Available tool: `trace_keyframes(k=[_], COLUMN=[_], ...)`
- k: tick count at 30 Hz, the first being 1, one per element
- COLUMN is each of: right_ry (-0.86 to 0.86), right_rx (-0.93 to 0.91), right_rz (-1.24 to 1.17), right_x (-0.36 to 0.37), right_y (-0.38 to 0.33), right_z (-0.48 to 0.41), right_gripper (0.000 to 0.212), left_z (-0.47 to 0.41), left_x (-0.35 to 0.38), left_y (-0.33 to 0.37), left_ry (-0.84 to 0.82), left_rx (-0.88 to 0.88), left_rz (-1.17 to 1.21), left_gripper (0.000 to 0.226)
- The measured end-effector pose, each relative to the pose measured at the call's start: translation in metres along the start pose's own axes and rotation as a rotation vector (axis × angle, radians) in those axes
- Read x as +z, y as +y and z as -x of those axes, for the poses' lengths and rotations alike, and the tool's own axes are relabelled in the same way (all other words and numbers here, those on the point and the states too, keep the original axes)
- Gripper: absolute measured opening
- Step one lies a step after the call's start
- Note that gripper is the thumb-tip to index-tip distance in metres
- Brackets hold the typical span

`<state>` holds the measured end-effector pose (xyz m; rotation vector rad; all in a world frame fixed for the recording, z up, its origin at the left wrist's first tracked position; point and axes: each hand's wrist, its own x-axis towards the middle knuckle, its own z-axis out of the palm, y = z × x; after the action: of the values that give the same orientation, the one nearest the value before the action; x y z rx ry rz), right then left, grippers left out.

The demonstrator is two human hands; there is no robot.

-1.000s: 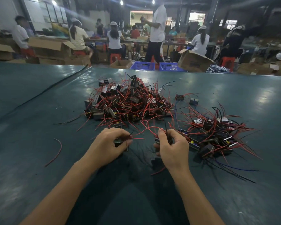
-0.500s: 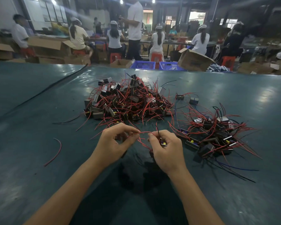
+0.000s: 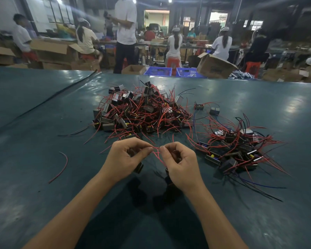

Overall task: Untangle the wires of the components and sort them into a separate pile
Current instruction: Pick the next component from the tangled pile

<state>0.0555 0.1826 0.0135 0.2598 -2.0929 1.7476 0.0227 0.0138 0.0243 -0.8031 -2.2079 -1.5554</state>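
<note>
**A:** Where are the person's hands?

**B:** Both are low over the green table (image 3: 43,194), close together, just in front of the tangled pile (image 3: 140,112). The left hand (image 3: 122,157) pinches a thin red wire (image 3: 156,150) between thumb and forefinger, with the other fingers curled. The right hand (image 3: 180,164) pinches the same red strand from the other side, so the fingertips nearly meet.

**A:** Do they hold any parts as well?

**B:** A dark component (image 3: 139,168) shows just under the left palm. A second component (image 3: 167,174) shows below the heel of the right hand, and red leads run down toward it from the pinch. Whether the two are knotted together cannot be told.

**A:** And the piles?

**B:** The tangled pile sits beyond the hands, mid-table. It is a heap of black and metal blocks with red leads sticking out all round. The smaller pile (image 3: 235,150) lies to the right of the right hand. It is looser and flatter, with red, black and blue leads trailing toward the near edge. Two lone components (image 3: 198,106) rest between the piles on the far side.

**A:** Anything else on the table?

**B:** A loose red lead (image 3: 61,166) curves on the table, well apart to the left of the left hand. Past the far edge stand blue baskets (image 3: 158,71) and a tipped cardboard box (image 3: 215,66). Workers sit at benches there, and a standing person (image 3: 125,24) wears a white shirt
</note>
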Motion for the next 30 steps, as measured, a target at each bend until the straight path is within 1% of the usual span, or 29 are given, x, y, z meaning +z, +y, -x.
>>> trace_keyframes(k=[4, 8, 10, 13, 16, 19, 20, 23, 24, 25, 28, 30], right_ry=[0.028, 0.092, 0.094, 0.090, 0.158, 0.267, 0.275, 0.166, 0.137, 0.133, 0.223, 0.281], right_rx=[-0.001, 0.034, 0.070, 0.126, 0.125, 0.092, 0.089, 0.084, 0.090, 0.102, 0.145, 0.167], right_rz=[-0.013, -0.047, -0.056, -0.099, -0.122, -0.077, -0.072, -0.101, -0.130, -0.152, -0.127, -0.130], right_x=[0.001, -0.001, -0.002, -0.002, -0.003, -0.005, -0.007, -0.012, -0.012, -0.011, -0.013, -0.017], right_y=[0.000, 0.001, 0.002, 0.003, 0.003, 0.004, 0.003, 0.000, -0.002, -0.003, -0.002, -0.001], right_z=[-0.001, -0.003, -0.004, -0.005, -0.006, -0.007, -0.008, -0.008, -0.008, -0.007, -0.007, -0.009], right_gripper=[0.017, 0.017, 0.017, 0.014, 0.009, 0.010, 0.010, 0.010, 0.013, 0.020, 0.047, 0.058], left_z=[0.000, -0.001, -0.001, 0.000, -0.001, -0.002, -0.002, -0.003, -0.003, -0.003, -0.003, -0.004], left_x=[-0.001, -0.005, -0.005, -0.003, -0.003, -0.004, -0.004, -0.002, -0.001, 0.000, 0.000, -0.002], left_y=[0.000, -0.003, -0.004, -0.004, -0.005, -0.005, -0.004, -0.004, -0.004, -0.004, -0.004, -0.006], left_ry=[-0.048, -0.169, -0.181, -0.100, 0.011, 0.040, 0.034, 0.057, 0.071, 0.083, 0.105, 0.161], left_rx=[-0.054, -0.205, -0.229, -0.176, -0.142, -0.177, -0.197, -0.236, -0.244, -0.250, -0.269, -0.272], left_rz=[0.003, 0.103, 0.122, 0.071, 0.038, 0.108, 0.141, 0.242, 0.268, 0.282, 0.271, 0.242], left_gripper=[0.015, 0.012, 0.014, 0.008, 0.003, 0.010, 0.012, 0.016, 0.016, 0.017, 0.020, 0.016])
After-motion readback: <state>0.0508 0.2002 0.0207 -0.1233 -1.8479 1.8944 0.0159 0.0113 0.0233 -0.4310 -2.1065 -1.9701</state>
